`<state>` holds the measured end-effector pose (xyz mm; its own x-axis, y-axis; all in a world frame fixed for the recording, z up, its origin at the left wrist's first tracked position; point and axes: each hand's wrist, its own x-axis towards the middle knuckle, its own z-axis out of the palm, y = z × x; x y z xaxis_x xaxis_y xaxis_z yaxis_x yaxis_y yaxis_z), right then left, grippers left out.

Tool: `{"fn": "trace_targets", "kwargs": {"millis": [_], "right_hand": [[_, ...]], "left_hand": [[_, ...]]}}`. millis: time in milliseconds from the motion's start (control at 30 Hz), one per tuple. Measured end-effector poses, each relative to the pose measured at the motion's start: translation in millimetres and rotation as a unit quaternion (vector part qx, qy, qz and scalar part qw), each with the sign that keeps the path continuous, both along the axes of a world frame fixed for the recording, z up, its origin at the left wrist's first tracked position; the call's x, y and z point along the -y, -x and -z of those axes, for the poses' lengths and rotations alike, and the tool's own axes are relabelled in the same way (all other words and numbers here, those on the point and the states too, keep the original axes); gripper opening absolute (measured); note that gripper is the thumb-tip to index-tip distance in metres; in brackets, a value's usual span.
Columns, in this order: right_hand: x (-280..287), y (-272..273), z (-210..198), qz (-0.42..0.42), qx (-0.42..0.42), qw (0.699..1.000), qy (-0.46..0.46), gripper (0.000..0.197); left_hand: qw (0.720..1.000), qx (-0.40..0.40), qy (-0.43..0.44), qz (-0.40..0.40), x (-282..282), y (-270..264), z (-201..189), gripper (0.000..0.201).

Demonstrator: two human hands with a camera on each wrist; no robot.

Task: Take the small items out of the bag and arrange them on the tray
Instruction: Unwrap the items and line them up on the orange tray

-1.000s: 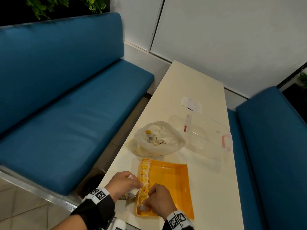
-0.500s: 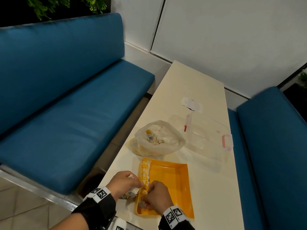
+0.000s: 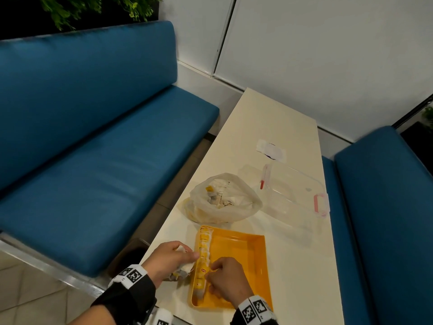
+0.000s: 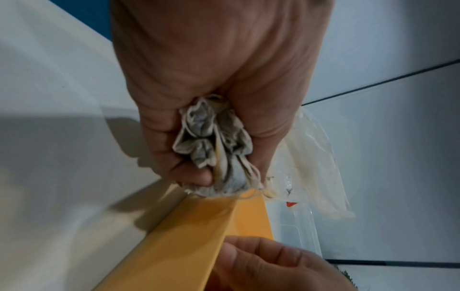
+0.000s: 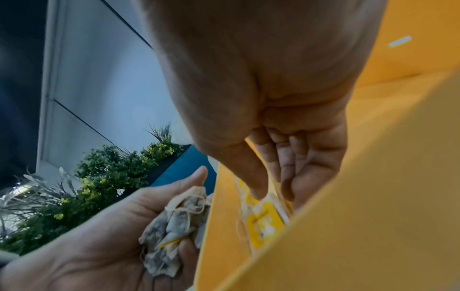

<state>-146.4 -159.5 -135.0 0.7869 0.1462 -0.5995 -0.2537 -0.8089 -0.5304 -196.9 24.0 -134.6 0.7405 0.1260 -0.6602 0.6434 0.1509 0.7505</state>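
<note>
Holding spare tea bags (image 4: 214, 149) bunched in curled left hand (image 3: 169, 260) as supply | right hand (image 3: 228, 281) fingertips pinching one tea bag (image 5: 265, 222) into tray (image 3: 243, 252) row | bag (image 3: 222, 200) open beyond tray

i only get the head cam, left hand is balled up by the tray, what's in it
Observer: The left hand grips a crumpled bunch of tea bags.
Operator: ok and the right one, is it grabbing anything
Observer: The right hand has thumb and fingers on a yellow-tagged tea bag inside the tray.
Operator: left hand over the tray or outside
Observer: Outside, against the tray's left wall.
</note>
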Motion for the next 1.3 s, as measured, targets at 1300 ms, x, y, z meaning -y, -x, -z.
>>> {"fn": "trace_targets", "kwargs": {"millis": [1300], "right_hand": [[-14, -29, -71, 0.068, 0.043, 0.945, -0.316, 0.028]], "left_hand": [[0.969, 0.076, 0.233, -0.042, -1, -27, -30, 0.010]]}}
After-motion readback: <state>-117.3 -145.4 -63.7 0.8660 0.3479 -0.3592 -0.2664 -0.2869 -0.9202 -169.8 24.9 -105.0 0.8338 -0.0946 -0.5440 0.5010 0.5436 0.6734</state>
